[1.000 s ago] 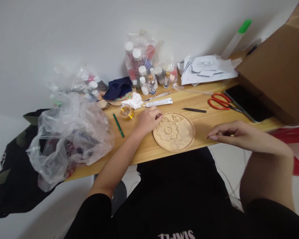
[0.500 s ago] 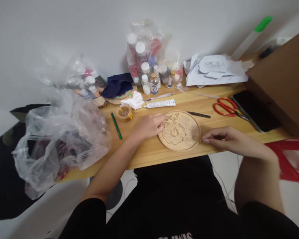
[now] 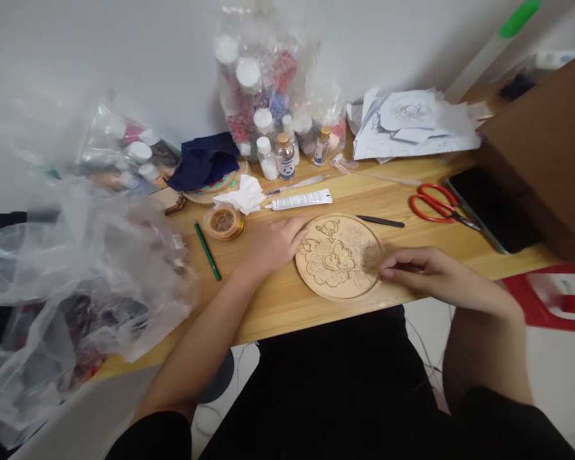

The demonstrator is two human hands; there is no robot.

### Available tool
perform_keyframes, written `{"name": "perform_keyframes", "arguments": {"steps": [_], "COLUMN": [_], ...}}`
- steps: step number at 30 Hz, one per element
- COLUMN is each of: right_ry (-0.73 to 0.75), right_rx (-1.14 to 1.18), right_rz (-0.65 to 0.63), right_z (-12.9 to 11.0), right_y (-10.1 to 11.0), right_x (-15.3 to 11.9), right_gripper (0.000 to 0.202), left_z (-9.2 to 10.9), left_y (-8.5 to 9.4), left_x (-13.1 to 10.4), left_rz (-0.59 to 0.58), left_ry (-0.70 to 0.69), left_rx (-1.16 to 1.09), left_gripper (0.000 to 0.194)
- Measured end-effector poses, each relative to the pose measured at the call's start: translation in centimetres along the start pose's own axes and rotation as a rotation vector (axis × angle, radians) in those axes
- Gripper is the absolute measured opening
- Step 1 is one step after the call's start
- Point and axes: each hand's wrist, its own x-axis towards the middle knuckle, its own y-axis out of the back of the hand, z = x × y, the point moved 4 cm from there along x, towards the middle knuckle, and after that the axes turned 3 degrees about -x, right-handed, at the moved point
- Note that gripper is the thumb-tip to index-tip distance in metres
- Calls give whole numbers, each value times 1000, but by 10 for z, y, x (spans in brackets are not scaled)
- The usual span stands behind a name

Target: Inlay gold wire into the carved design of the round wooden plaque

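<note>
A round wooden board (image 3: 338,281) lies flat near the table's front edge. Raised flower outlines cover its left and middle; the right part bears a drawn pattern and a dark smudge. My left hand (image 3: 275,246) rests at the board's left rim, fingers stretched out and thumb apart, holding nothing visible. At the right rim, my right hand (image 3: 419,271) has thumb and forefinger pinched together; whatever they hold is too small to make out. Black tweezers (image 3: 381,221) lie just behind the board. A spool of golden wire (image 3: 225,223) sits beyond my left hand.
Left stands a clear plastic bag (image 3: 138,275), near a green pencil (image 3: 207,249). Behind are a white tube (image 3: 301,199), small bottles (image 3: 285,156), a bag of jars (image 3: 268,96) and papers (image 3: 412,128). Red-handled scissors (image 3: 436,204), a phone (image 3: 491,207) and a cardboard box (image 3: 546,153) are right.
My left hand has drawn back from the top of the board to its left rim. My pinched right fingertips have come in slightly over the right rim. The camera view has shifted.
</note>
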Motion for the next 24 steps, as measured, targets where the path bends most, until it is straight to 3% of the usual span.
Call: {"name": "perform_keyframes", "arguments": {"steps": [10, 24], "right_ry": [-24, 43], "right_rx": [92, 173], "right_rz": [-12, 10], "right_z": [10, 9], "right_y": [1, 5], "right_x": [6, 11], "right_gripper": [30, 30], "left_z": [5, 3], "left_y": [-5, -2], "left_x": [-1, 0], "left_rz": [-87, -38], "left_ry": [-36, 2], "left_rx": [1, -106], "left_gripper": [25, 27]}}
